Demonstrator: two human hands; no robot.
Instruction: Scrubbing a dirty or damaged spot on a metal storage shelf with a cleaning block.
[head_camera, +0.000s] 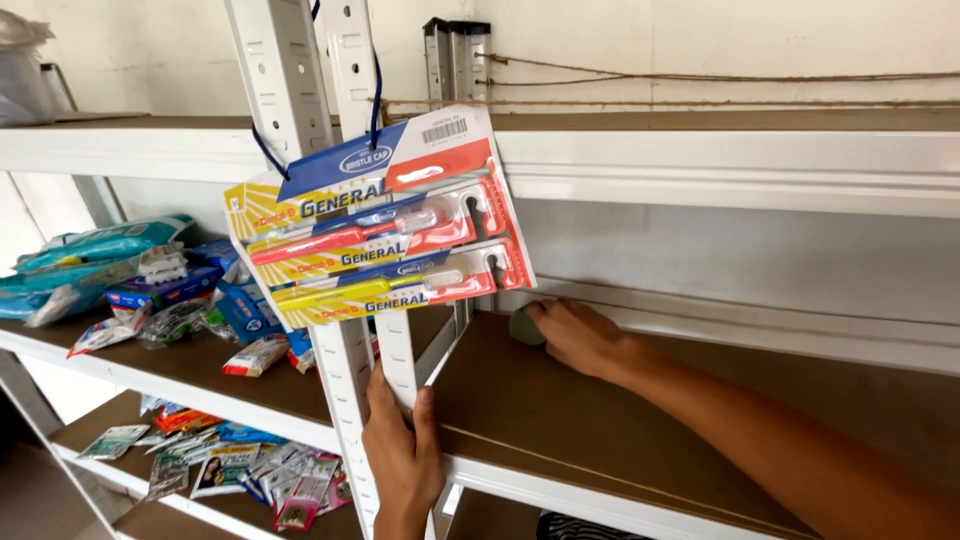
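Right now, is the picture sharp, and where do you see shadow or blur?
Head view: even daylight, no strong glare. The toothbrush packs are fairly sharp. The right hand, on a grey-green pad, sits in soft shelf shadow. The left hand grips the post. Frame edges are soft.

Open shelf bay on the right, crowded bay on the left

The brown shelf board (620, 410) lies bare around the right hand (575, 335); hanging toothbrush packs (385, 225) and the white uprights (350, 380) block the middle, and piled sachets (150, 290) fill the left shelf.
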